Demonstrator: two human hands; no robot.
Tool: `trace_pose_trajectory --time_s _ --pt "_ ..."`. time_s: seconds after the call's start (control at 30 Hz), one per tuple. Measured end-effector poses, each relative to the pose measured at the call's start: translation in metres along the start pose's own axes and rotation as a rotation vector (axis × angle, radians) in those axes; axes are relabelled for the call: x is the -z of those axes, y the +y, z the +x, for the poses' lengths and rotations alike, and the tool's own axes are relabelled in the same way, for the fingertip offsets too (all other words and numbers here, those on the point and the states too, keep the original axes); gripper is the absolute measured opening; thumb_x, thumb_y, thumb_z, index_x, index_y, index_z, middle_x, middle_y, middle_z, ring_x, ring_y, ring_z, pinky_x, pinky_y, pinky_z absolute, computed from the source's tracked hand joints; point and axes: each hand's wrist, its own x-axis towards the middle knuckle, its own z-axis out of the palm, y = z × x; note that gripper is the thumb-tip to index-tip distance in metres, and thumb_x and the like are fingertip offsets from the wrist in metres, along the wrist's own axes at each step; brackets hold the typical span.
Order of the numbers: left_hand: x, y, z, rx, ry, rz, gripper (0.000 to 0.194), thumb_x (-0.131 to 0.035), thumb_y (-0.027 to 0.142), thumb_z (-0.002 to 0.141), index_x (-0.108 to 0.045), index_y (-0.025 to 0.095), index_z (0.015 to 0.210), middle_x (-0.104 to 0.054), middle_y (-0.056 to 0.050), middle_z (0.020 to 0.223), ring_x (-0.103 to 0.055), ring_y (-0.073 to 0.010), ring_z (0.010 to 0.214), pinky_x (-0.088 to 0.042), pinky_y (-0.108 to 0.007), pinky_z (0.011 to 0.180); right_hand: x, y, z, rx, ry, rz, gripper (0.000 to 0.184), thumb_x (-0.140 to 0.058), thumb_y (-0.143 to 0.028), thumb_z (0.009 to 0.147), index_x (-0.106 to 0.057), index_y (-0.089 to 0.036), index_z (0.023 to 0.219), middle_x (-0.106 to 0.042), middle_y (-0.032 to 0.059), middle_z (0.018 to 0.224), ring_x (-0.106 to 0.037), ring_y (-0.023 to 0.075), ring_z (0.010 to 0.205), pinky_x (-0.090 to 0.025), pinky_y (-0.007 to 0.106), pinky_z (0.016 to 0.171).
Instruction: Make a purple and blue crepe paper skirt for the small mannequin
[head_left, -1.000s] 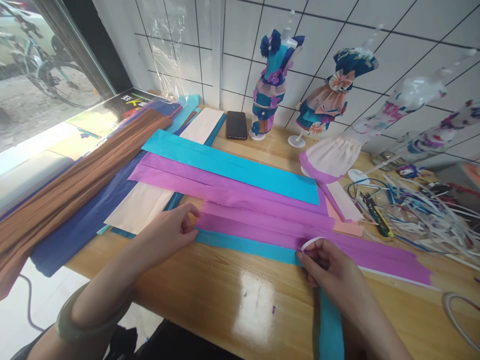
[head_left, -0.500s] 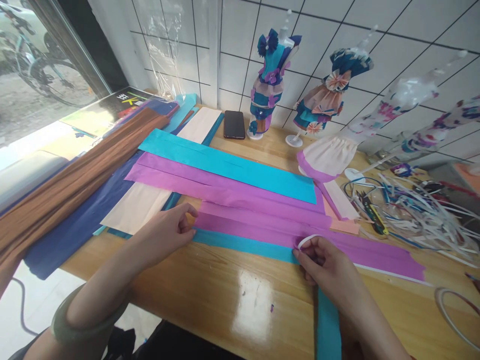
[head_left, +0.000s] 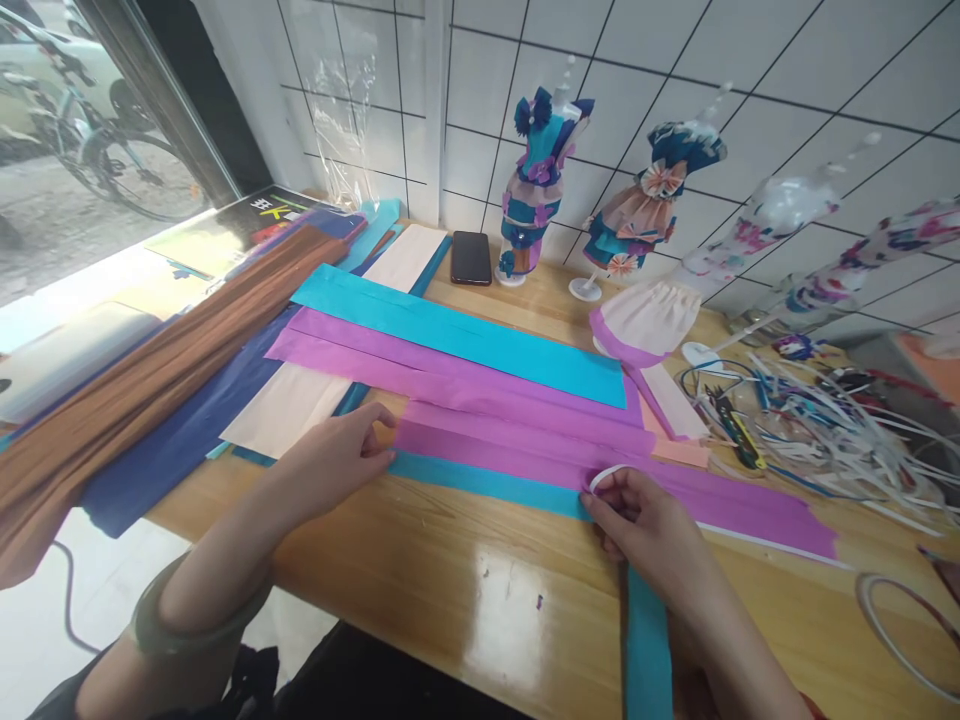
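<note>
My left hand (head_left: pixel 337 460) pinches the left end of a purple crepe paper strip (head_left: pixel 525 450) that lies along a teal strip (head_left: pixel 480 482) on the wooden table (head_left: pixel 450 590). My right hand (head_left: pixel 645 525) is closed near the strip's middle, fingers holding a thin white tape backing loop (head_left: pixel 606 474) at the purple strip's lower edge. The teal strip bends under my right hand and runs down toward me (head_left: pixel 646 650). Wider teal (head_left: pixel 465 335) and purple (head_left: pixel 420 375) sheets lie just beyond.
Brown (head_left: pixel 150 360), dark blue (head_left: pixel 172 440) and cream (head_left: pixel 292 400) paper lie at the left. A phone (head_left: pixel 471 257) and several paper-dressed mannequins (head_left: pixel 536 185) stand along the tiled wall. Paper scraps and a cutter (head_left: pixel 739 435) clutter the right; a white ring (head_left: pixel 892 630) lies at the far right.
Both hands keep their hold on the purple strip. The view has shifted slightly; the hands and paper barely moved.
</note>
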Motion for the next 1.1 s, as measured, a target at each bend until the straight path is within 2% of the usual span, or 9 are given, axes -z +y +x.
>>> trace_pose_trajectory --time_s 0.17,0.3,0.37,0.47,0.53,0.67,0.9,1.0,1.1 --pt "0.007 -0.006 -0.001 0.010 0.013 0.053 0.026 -0.045 0.033 0.081 -0.051 0.022 0.104 -0.054 0.004 0.064 -0.054 -0.0159 0.061 -0.037 -0.026 0.054 0.001 0.007 0.002 0.026 -0.005 0.007 0.024 -0.062 -0.041 0.072 -0.048 -0.023 0.081 -0.052 -0.0041 0.060 -0.047 0.0115 0.048 -0.040 0.024 0.041" --pt "-0.005 0.005 -0.007 0.036 0.332 0.290 0.030 -0.038 0.028 0.087 -0.050 0.019 0.113 -0.064 -0.004 0.087 -0.060 -0.0213 0.078 -0.042 -0.032 0.065 0.003 0.011 0.004 0.054 -0.010 -0.023 0.024 -0.062 -0.041 0.073 -0.050 -0.022 0.082 -0.054 -0.0029 0.062 -0.050 0.0124 0.050 -0.042 0.024 0.043" --pt "-0.023 0.022 -0.013 -0.191 0.371 0.368 0.026 -0.037 0.023 0.090 -0.053 0.017 0.109 -0.064 -0.007 0.096 -0.059 -0.0224 0.090 -0.044 -0.035 0.074 0.003 0.011 0.005 0.066 -0.012 -0.033 0.024 -0.062 -0.041 0.073 -0.050 -0.022 0.082 -0.054 -0.0026 0.062 -0.051 0.0126 0.050 -0.042 0.025 0.044" --pt "-0.057 0.047 -0.023 -0.663 0.185 0.443 0.023 -0.042 0.026 0.090 -0.056 0.016 0.107 -0.062 -0.007 0.111 -0.055 -0.0220 0.106 -0.041 -0.036 0.090 0.002 0.010 0.004 0.072 -0.011 -0.030 0.024 -0.062 -0.041 0.073 -0.049 -0.022 0.082 -0.053 -0.0037 0.060 -0.050 0.0123 0.050 -0.042 0.024 0.043" --pt "-0.075 0.055 -0.026 -0.771 0.194 0.447 0.042 -0.047 0.038 0.089 -0.048 0.015 0.123 -0.051 -0.008 0.131 -0.041 -0.0243 0.126 -0.033 -0.037 0.103 0.002 0.009 0.004 0.068 -0.011 -0.030 0.024 -0.061 -0.041 0.073 -0.049 -0.023 0.082 -0.052 -0.0047 0.059 -0.049 0.0123 0.049 -0.042 0.024 0.042" --pt "-0.085 0.045 -0.025 -0.763 0.146 0.467 0.057 -0.044 0.050 0.087 -0.041 0.015 0.132 -0.043 -0.007 0.140 -0.033 -0.0233 0.133 -0.027 -0.036 0.109 0.001 0.008 0.003 0.066 -0.010 -0.043 0.023 -0.060 -0.041 0.073 -0.048 -0.023 0.081 -0.050 -0.0055 0.057 -0.049 0.0124 0.048 -0.042 0.025 0.042" --pt "-0.058 0.013 -0.022 -0.686 0.106 0.479 0.059 -0.039 0.052 0.089 -0.038 0.016 0.136 -0.039 -0.009 0.144 -0.028 -0.0232 0.136 -0.029 -0.037 0.108 0.002 0.010 0.005 0.057 -0.028 -0.022 0.022 -0.061 -0.038 0.073 -0.049 -0.023 0.081 -0.051 -0.0059 0.058 -0.051 0.0115 0.043 -0.041 0.025 0.040" --pt "-0.053 0.018 -0.023 -0.672 0.113 0.486 0.057 -0.046 0.051 0.086 -0.043 0.016 0.131 -0.043 -0.010 0.140 -0.031 -0.0252 0.134 -0.032 -0.038 0.105 0.001 0.008 0.005 0.072 -0.005 -0.022 0.022 -0.061 -0.038 0.072 -0.049 -0.023 0.082 -0.052 -0.0059 0.058 -0.051 0.0115 0.042 -0.041 0.025 0.040" --pt "-0.059 0.045 -0.024 -0.660 0.175 0.489 0.043 -0.053 0.042 0.085 -0.052 0.015 0.119 -0.052 -0.011 0.130 -0.040 -0.0274 0.127 -0.035 -0.040 0.102 0.000 0.007 0.004 0.093 0.014 -0.039 0.023 -0.062 -0.038 0.071 -0.050 -0.022 0.082 -0.053 -0.0049 0.058 -0.052 0.0121 0.043 -0.041 0.025 0.041"
